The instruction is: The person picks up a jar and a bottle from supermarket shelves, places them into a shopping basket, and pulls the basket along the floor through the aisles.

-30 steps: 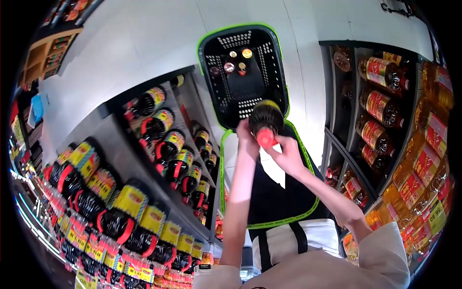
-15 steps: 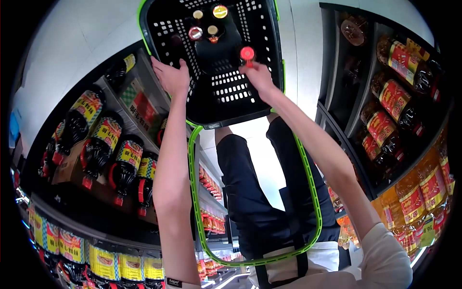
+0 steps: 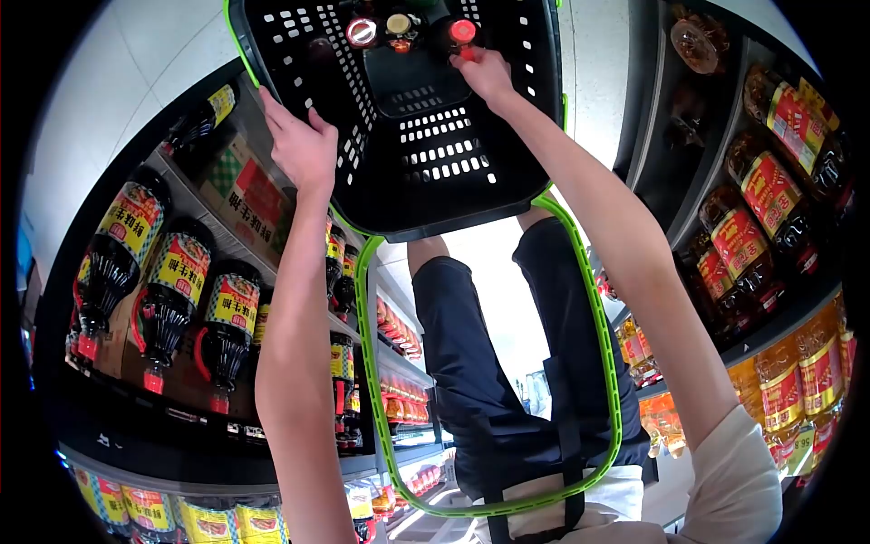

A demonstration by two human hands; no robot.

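Observation:
A black basket (image 3: 435, 204) with a green rim fills the top middle, and its green handle (image 3: 373, 399) hangs down toward me. Inside the basket, my right hand (image 3: 488, 74) has its fingers closed at the neck of a dark bottle with a red cap (image 3: 462, 33). Several other capped bottles stand beside it, among them one with a white and red cap (image 3: 361, 34) and one with a tan cap (image 3: 398, 24). My left hand (image 3: 302, 145) is at the basket's left rim, thumb apart from the fingers, holding no bottle.
Shelves at the left hold dark bottles with yellow labels (image 3: 178, 272). On the right are bottles with red labels (image 3: 768, 192), and golden oil bottles (image 3: 781, 385) lower down. My legs in dark trousers (image 3: 462, 354) are below the basket.
The bottle has gone from between both hands down into the basket, with my right hand still at its neck. My left hand has moved to the left rim. The basket appears closer and higher in view.

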